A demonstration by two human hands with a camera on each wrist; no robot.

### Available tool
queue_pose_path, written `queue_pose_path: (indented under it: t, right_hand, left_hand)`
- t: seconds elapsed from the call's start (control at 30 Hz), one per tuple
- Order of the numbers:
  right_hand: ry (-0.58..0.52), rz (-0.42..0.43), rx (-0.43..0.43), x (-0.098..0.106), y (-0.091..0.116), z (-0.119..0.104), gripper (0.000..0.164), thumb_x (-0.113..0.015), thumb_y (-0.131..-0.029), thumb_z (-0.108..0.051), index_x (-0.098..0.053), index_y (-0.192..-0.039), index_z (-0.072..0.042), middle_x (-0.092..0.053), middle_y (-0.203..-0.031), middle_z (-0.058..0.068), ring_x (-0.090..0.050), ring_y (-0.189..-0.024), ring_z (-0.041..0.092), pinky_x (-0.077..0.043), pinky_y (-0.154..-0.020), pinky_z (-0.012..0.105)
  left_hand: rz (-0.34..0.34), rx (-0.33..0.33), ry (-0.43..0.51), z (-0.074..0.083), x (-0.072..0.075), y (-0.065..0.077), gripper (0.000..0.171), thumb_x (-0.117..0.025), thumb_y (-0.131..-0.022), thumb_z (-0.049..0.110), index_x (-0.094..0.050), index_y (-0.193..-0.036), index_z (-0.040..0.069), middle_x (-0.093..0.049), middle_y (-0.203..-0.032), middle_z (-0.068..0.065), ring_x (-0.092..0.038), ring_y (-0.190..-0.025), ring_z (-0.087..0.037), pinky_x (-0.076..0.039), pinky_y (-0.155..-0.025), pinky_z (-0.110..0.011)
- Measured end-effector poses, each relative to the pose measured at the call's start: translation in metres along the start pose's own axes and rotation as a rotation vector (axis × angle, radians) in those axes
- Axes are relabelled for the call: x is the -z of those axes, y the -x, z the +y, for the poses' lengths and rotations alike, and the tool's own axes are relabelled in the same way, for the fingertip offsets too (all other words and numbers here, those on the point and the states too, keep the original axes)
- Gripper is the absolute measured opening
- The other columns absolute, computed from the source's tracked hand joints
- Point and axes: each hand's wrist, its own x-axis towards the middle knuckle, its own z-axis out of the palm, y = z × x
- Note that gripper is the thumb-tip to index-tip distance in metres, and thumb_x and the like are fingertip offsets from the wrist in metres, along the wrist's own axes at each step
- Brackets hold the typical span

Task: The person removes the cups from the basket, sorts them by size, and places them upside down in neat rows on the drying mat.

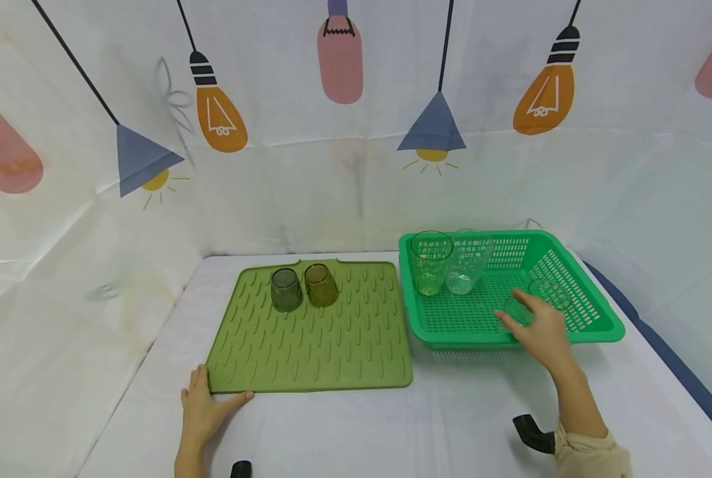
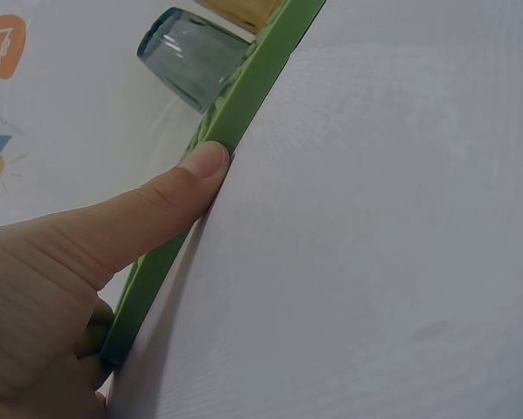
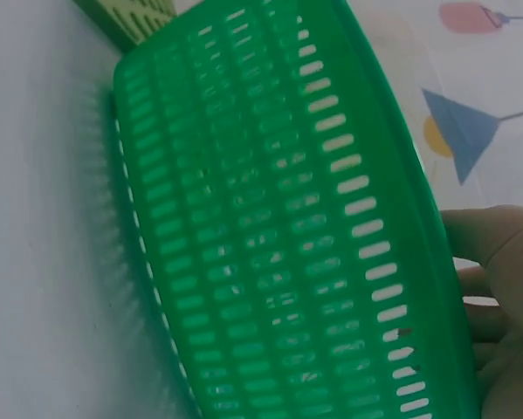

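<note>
My left hand [image 1: 203, 408] rests at the front left corner of a green drying mat [image 1: 332, 352]. Its thumb [image 2: 204, 161] lies straight along the mat's front edge, and the other fingers reach up the left side. Two small tinted glasses, one grey [image 1: 286, 290] and one amber [image 1: 322, 285], stand side by side on the mat. Over the front of a green plastic basket [image 1: 451, 340], my right hand [image 1: 543, 332] holds a small clear glass [image 1: 518, 311] between thumb and fingers. In the right wrist view the basket wall [image 3: 244, 218] hides the glass and part of the fingers.
Two tall clear glasses [image 1: 430, 265] stand at the basket's left end. Another clear glass [image 1: 551, 292] is just beyond my right hand. A white cloth [image 1: 451, 425] covers the table, and a printed sheet [image 1: 356, 186] hangs behind it.
</note>
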Motion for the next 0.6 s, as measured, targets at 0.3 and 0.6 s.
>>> queue_pose_path:
  t: [0.3, 0.6]
  right_hand:
    - [0.125, -0.174, -0.081, 0.008, -0.011, 0.009, 0.061, -0.074, -0.080, -0.020, -0.050, -0.123, 0.017, -0.052, -0.118, 0.039, -0.049, -0.106, 0.056, -0.043, -0.084, 0.065]
    - [0.161, -0.420, -0.169, 0.011, -0.025, 0.016, 0.079, -0.070, -0.083, -0.038, -0.040, -0.131, 0.018, -0.040, -0.128, 0.043, -0.038, -0.116, 0.059, -0.037, -0.090, 0.068]
  left_hand:
    - [0.015, -0.006, -0.002, 0.001, 0.001, 0.000, 0.124, -0.083, -0.067, 0.035, 0.001, -0.141, -0.019, -0.003, -0.146, -0.041, 0.001, -0.137, -0.051, 0.012, -0.111, -0.058]
    - [0.016, -0.013, -0.016, 0.002, 0.001, 0.001, 0.123, -0.082, -0.067, 0.035, 0.000, -0.141, -0.020, -0.005, -0.145, -0.042, -0.001, -0.137, -0.051, 0.009, -0.111, -0.060]
